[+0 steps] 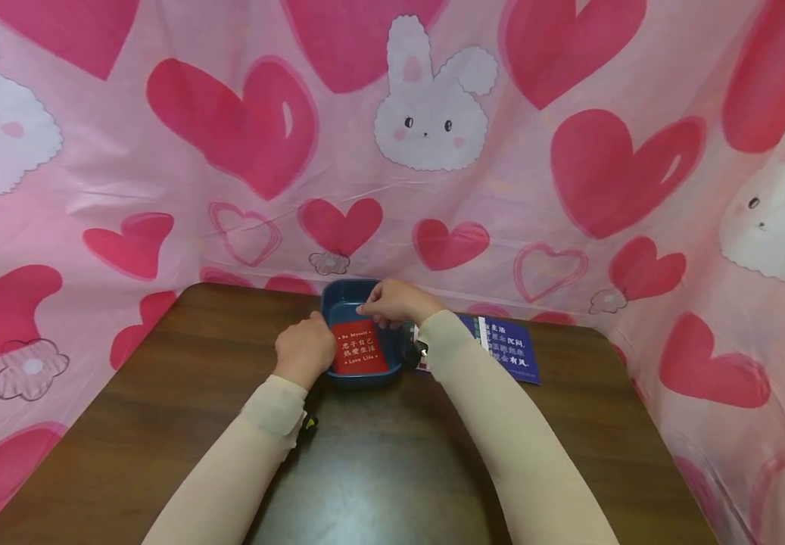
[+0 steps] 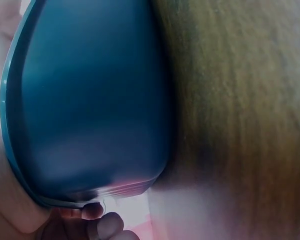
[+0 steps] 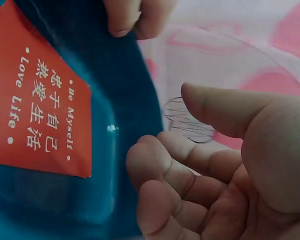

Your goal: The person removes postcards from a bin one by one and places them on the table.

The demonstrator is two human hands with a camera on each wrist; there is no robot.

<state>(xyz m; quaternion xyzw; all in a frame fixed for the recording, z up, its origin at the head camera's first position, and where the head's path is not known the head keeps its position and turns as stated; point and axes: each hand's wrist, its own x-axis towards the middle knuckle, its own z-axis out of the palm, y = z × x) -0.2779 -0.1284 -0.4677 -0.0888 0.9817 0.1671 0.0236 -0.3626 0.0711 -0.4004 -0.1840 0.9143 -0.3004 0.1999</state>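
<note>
A dark blue plastic basin (image 1: pixel 392 374) stands near the back of the table. In it lies a red card (image 1: pixel 356 348) with white writing, "Be Myself" and "Love Life". My left hand (image 1: pixel 306 350) grips the basin's left rim; in the left wrist view its curled fingers (image 2: pixel 110 226) show below the basin's outer wall (image 2: pixel 95 110). Over the far right corner is my right hand (image 1: pixel 397 301). In the right wrist view the right hand (image 3: pixel 215 170) has its thumb apart from bent fingers, with nothing between them, and the fingertips overlap the basin's edge.
Right of the basin lie purple-blue printed cards (image 1: pixel 515 352) with white writing, partly hidden by my right sleeve (image 1: pixel 501 424). The brown wooden table (image 1: pixel 392 469) ends at a pink cloth backdrop (image 1: pixel 426 204) with hearts and rabbits, which also hangs at both sides.
</note>
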